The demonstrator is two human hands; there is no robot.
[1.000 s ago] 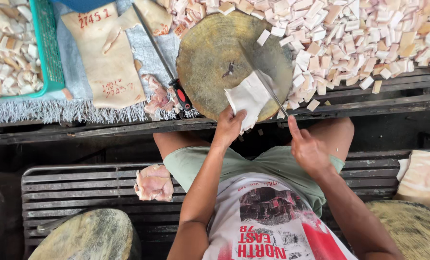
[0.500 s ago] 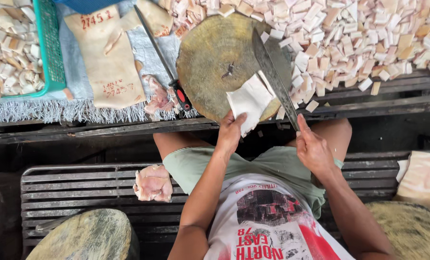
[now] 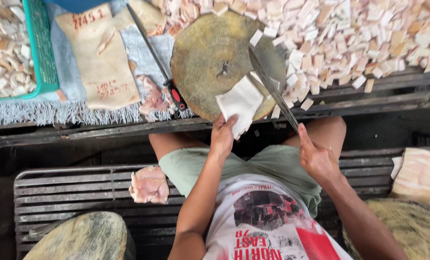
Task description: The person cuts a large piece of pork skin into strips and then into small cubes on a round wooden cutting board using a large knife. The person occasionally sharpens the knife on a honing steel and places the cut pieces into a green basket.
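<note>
At the far left we saw a green basket (image 3: pixel 42 58) holding pale chunks, and beside it a long slab of skin (image 3: pixel 102 62) lay flat on a grey fringed cloth (image 3: pixel 56 113). A second knife (image 3: pixel 157 60) with a red and black handle rested just right of that slab, its handle near the edge of the round wooden chopping block (image 3: pixel 210 58). Lower down, a pinkish lump of meat (image 3: pixel 149 185) sat on the slatted bench (image 3: pixel 56 192).

Our left hand (image 3: pixel 223 136) pressed down with closed fingers on the near corner of a white slab of fat (image 3: pixel 241 102), which lay on the block's near right edge and hung partly over it. Our right hand (image 3: pixel 316 159) was clenched round the handle of a long knife (image 3: pixel 272 89), whose blade ran slantwise along the slab's right side, touching it. Beyond, a heap of small cut cubes (image 3: pixel 359 38) covered the table.
</note>
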